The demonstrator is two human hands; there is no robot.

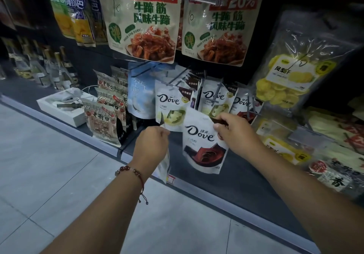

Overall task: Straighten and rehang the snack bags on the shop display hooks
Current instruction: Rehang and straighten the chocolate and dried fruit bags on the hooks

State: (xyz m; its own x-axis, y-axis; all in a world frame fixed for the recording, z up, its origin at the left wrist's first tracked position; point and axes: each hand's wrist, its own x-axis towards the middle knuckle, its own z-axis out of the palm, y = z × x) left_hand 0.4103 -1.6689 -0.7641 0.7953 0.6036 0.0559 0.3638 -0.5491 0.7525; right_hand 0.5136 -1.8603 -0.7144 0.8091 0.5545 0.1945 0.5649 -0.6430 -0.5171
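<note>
My right hand: My right hand [234, 133] pinches the top corner of a white Dove bag with a red-brown swirl [202, 145]. The bag hangs down from my fingers, off any hook, in front of the dark shelf.
My left hand: My left hand [151, 145] is curled tight round a thin white bag seen edge-on [165, 165]. It hangs below my fist. A red bead bracelet [131, 172] sits on that wrist.
On the hooks: A white Dove bag with a green swirl [170, 106] hangs on a grey wire hook [171, 83], just behind my hands. More Dove bags hang to its right.
Up high: Two big pale bags with a red "20%" label [143, 17] hang side by side.
Far right: A clear bag of yellow fruit slices [289, 72] hangs tilted.
Floor: Pale grey floor tiles [49, 165] lie to the left.
</note>
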